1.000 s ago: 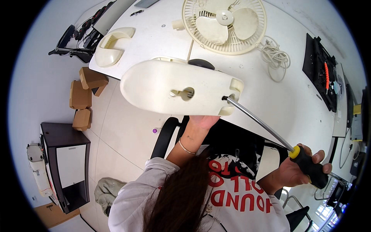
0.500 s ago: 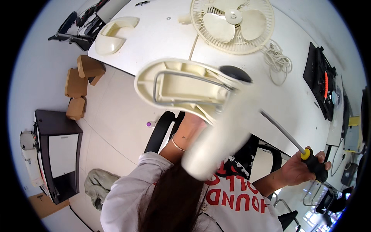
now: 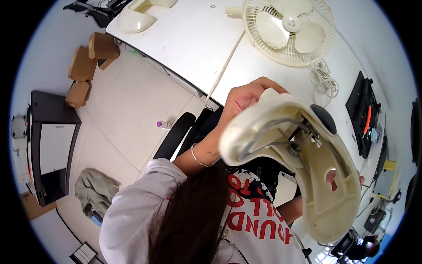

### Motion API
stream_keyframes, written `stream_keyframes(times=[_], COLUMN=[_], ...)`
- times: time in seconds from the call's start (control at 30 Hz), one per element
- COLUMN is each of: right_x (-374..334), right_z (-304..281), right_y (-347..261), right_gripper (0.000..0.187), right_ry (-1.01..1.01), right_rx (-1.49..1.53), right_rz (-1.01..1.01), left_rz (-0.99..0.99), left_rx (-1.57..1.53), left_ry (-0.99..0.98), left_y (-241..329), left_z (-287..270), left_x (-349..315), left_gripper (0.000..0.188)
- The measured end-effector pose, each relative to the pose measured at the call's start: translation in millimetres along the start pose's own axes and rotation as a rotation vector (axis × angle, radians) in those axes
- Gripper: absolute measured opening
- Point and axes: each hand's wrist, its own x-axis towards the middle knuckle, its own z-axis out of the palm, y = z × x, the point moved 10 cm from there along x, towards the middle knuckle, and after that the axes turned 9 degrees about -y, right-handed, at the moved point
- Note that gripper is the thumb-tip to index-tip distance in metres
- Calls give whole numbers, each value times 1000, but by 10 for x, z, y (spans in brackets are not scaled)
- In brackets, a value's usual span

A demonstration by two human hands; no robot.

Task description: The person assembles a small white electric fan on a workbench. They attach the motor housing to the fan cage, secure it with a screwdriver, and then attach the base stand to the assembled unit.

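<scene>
My left hand (image 3: 246, 99) grips the edge of a cream plastic fan base (image 3: 332, 211), held up over my lap with its hollow underside toward me. Inside the base are a bent metal wire stand (image 3: 263, 130), a metal fitting with a spring-like part (image 3: 296, 147), and a keyhole-shaped opening. A dark oval pad (image 3: 323, 119) sits on its rim. My right forearm (image 3: 292, 210) goes behind the base, and only a fingertip (image 3: 361, 180) shows past its far side. The rest of that hand is hidden, and no screwdriver is visible now.
On the white table (image 3: 193, 53) lie a cream caged fan head (image 3: 291, 24), its coiled cord (image 3: 325, 81), a curved cream cover (image 3: 136, 20) and a black tool case (image 3: 362, 119). Cardboard boxes (image 3: 82, 64), a small bottle (image 3: 163, 125) and a chair armrest (image 3: 176, 134) are at left.
The fan base has turned and moved right, its blurred post no longer facing me. My right hand, which held a black-and-yellow screwdriver in plain sight, is now mostly behind the base.
</scene>
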Motion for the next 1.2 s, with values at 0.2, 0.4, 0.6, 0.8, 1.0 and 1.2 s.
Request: stream_keyframes(times=[0.2, 0.4, 0.6, 0.8, 1.0, 1.2], right_x=[32, 211, 203, 299, 334, 142], right_z=[-14, 156, 175, 202, -69, -659], right_y=[-76, 141, 168, -18, 38, -208], right_gripper=[40, 24, 23, 33, 31, 21], right_ry=[34, -122, -164, -145, 36, 351], right_rx=[-81, 186, 196, -106, -158, -622], right_rz=[34, 65, 62, 24, 111, 166], left_rz=[2, 43, 30, -2, 20, -41], left_rx=[35, 61, 65, 116, 170, 343], left_ry=[15, -85, -62, -84, 7, 64], left_y=[-68, 50, -39, -25, 28, 54], left_z=[-21, 101, 10, 49, 128, 73], left_x=[-17, 29, 35, 56, 56, 41], left_gripper=[18, 18, 16, 13, 12, 18])
